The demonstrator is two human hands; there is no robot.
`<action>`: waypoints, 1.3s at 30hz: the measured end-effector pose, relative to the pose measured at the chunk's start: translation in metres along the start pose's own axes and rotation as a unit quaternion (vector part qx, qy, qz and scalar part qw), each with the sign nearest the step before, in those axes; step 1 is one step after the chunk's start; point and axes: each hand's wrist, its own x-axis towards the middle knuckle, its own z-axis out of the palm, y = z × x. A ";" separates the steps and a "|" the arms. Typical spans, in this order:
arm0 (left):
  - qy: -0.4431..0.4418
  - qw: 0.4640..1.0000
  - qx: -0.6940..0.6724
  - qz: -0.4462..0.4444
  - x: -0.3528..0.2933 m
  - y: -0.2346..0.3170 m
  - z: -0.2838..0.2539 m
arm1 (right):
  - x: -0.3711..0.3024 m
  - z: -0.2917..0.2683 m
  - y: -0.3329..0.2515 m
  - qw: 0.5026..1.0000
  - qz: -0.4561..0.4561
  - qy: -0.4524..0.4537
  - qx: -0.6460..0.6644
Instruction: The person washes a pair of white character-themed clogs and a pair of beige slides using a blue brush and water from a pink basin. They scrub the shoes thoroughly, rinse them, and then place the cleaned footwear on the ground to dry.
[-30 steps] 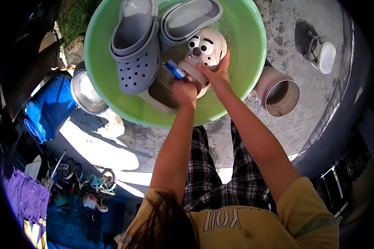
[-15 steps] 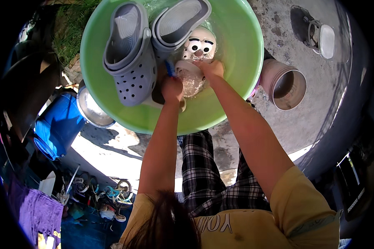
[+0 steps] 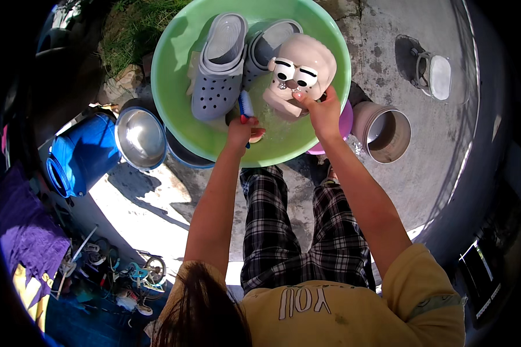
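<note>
A pale green basin [image 3: 171, 63] holds shallow, rippling water. My right hand [image 3: 326, 114] grips a cream slipper [image 3: 316, 56] with a cartoon face, its thumb by the face's mouth. The slipper is tilted above the water at the basin's right side. In my left hand [image 3: 240, 134] is a small blue and red scrub brush [image 3: 246, 107] with pale bristles, apart from the slipper. Two grey clogs stand in the basin: the nearer grey clog [image 3: 217, 95] at left and another grey clog [image 3: 269, 45] beside it, partly behind the slipper. Something cream shows beneath the left clog.
A metal bowl [image 3: 140, 139] and a blue drum [image 3: 87, 153] stand left of the basin. At right are a pinkish bucket [image 3: 402, 136], part of a purple tub [image 3: 345, 120] and a white handled container [image 3: 440, 78]. A small bicycle [image 3: 150, 270] lies among clutter at lower left.
My right hand has lifted the slipper up out of the water, turning it on its side. My left hand with the brush has moved slightly away from it. The whole view has shifted.
</note>
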 end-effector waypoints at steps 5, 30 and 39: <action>0.032 0.998 -0.030 0.042 -0.032 -0.007 -0.002 | 0.009 -0.006 -0.032 0.974 -0.202 -0.094 -0.035; 0.011 0.959 -0.072 0.274 -0.146 -0.117 -0.025 | -0.061 -0.115 -0.047 0.901 -0.303 0.150 0.272; -0.185 0.934 0.231 0.200 -0.135 -0.157 0.033 | -0.058 -0.223 0.116 0.963 -0.113 0.217 0.113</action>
